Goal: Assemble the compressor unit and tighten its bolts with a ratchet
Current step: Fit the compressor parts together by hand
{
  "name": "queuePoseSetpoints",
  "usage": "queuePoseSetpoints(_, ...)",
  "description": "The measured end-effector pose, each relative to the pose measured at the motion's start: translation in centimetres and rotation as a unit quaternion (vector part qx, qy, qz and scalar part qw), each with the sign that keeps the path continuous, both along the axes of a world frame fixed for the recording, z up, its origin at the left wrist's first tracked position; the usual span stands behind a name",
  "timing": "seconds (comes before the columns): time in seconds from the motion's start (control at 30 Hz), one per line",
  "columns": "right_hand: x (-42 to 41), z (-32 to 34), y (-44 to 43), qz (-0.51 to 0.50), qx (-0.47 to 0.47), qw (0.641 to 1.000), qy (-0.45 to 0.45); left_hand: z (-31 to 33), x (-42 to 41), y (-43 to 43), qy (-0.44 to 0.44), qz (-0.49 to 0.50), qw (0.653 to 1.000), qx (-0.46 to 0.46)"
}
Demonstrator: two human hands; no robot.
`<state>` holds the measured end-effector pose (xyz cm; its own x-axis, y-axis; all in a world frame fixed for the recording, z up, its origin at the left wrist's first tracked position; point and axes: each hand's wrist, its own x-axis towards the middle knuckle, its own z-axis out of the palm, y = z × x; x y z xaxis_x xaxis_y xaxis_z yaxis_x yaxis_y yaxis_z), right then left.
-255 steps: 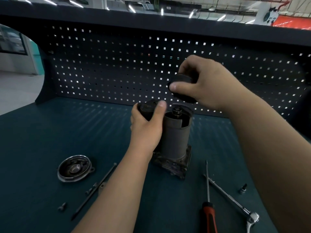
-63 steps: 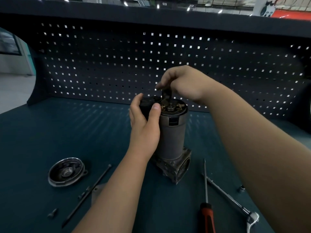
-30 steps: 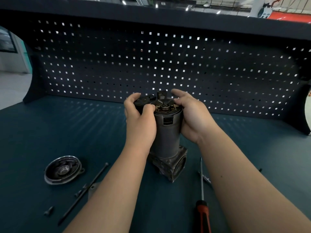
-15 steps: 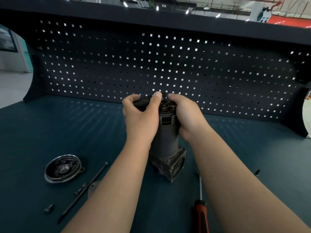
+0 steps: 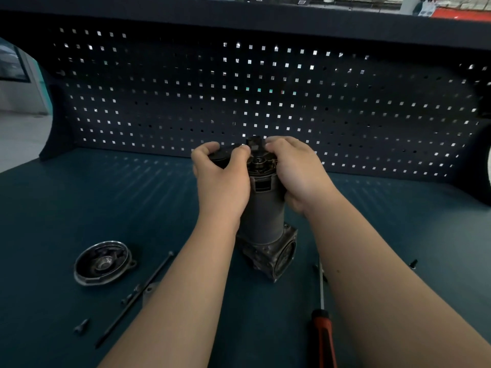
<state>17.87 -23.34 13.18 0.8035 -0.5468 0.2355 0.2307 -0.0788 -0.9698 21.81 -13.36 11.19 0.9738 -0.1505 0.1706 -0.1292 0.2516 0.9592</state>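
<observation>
The compressor unit (image 5: 265, 216) stands upright in the middle of the bench, a dark cylinder on a square metal base. Its top end (image 5: 259, 162) shows a brush plate with brass parts and a small black tab sticking up. My left hand (image 5: 221, 181) grips the unit's upper left side, fingers curled round a black round part beside the cylinder. My right hand (image 5: 295, 171) grips the upper right side, fingertips on the top rim. A round metal end cover (image 5: 102, 262) lies at the left. The ratchet is hidden behind my right forearm.
A long black bolt (image 5: 138, 296) lies diagonally left of the unit, with a short bolt (image 5: 81, 326) near it. A red-handled screwdriver (image 5: 322, 322) lies at the front right, and a small bolt (image 5: 413, 262) further right. A perforated back panel (image 5: 265, 102) walls the bench.
My right hand set a black part onto the cylinder's top, then came down to grip the upper right side. My left thumb slid off the top. The view shifted slightly.
</observation>
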Motion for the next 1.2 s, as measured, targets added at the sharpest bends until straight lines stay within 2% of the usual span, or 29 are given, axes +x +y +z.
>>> queuePoseSetpoints(0.07, -0.1, -0.1, 0.1, 0.005, 0.017, 1.000, -0.002, 0.0, -0.1, 0.0, -0.002, -0.008, 1.000, 0.005)
queuePoseSetpoints(0.2, -0.7, -0.3, -0.2, 0.051, 0.125, 0.991, -0.009, -0.2, -0.3, 0.1, -0.014, -0.031, 0.999, 0.022)
queuePoseSetpoints(0.33, -1.1, -0.2, -0.9, 0.054, 0.140, 0.988, -0.027, -0.2, -0.3, 0.0, -0.016, -0.055, 0.998, 0.020)
queuePoseSetpoints(0.53, -0.9, -0.9, -1.0, 0.050, 0.152, 0.986, -0.047, -0.4, 0.3, -0.3, -0.009, -0.035, 0.999, 0.012)
queuePoseSetpoints(0.67, -0.8, -0.5, -1.3, 0.047, 0.126, 0.990, -0.032, -0.4, 0.4, -0.2, -0.010, -0.036, 0.999, 0.016)
queuePoseSetpoints(0.87, -0.2, -0.3, -0.8, -0.026, 0.047, 0.998, -0.025, 0.1, 0.4, -0.1, -0.003, -0.032, 0.999, 0.015)
queuePoseSetpoints(1.07, -0.1, -0.8, -0.8, -0.038, 0.037, 0.998, -0.037, 0.0, -0.4, -0.5, -0.014, -0.016, 1.000, 0.014)
queuePoseSetpoints(1.2, -0.4, -0.8, -0.5, -0.043, 0.065, 0.997, -0.030, -0.2, -0.7, -0.4, -0.021, -0.037, 0.998, 0.049)
